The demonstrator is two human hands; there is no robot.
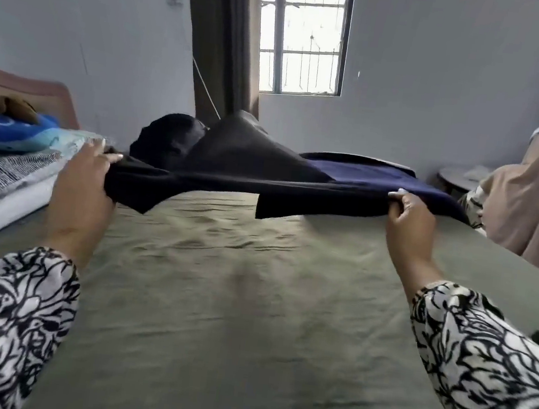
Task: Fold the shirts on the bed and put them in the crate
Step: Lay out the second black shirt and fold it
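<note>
A black shirt (pixel 263 191) hangs stretched flat above the bed (pixel 249 303), held at both ends. My left hand (pixel 86 178) grips its left edge, and my right hand (pixel 410 218) pinches its right edge. Behind it lie a pile of dark shirts (pixel 234 149) and a navy shirt (pixel 383 179) at the far side of the bed. No crate is in view.
Folded white and checked bedding (pixel 1 191) and a blue plush toy (pixel 2 130) sit on the left. A person in beige (pixel 532 209) bends at the right edge beside a small round table (pixel 456 178). A window (pixel 303 31) is straight ahead.
</note>
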